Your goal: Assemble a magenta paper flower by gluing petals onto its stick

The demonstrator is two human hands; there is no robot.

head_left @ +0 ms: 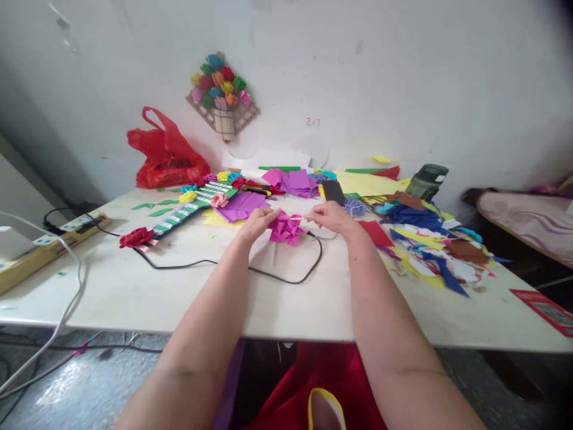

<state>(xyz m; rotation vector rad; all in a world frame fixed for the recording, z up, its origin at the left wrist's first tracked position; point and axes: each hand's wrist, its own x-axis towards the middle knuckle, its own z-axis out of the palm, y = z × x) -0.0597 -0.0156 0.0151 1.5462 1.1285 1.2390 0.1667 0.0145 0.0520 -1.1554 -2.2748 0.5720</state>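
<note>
Over the middle of the table, my left hand [260, 224] is closed on the left side of a magenta paper flower [287, 232] with crumpled petals. My right hand [327, 217] pinches a thin pale stick [296, 218] whose other end lies against the flower. Just behind the hands are purple paper sheets [239, 206] and a dark phone-like slab [333, 192]. A ball of bluish yarn [354, 207] sits beyond my right hand. Left of my left hand, a pink paper flower [219, 200] rests on a green and white striped board [190, 210].
A black cable [286, 278] loops across the table before the hands. Colourful paper scraps [430, 239] pile up at right near a green bottle [428, 181]. A red plastic bag [165, 155] and a power strip [54, 245] are at left. Paper flowers [219, 80] hang on the wall.
</note>
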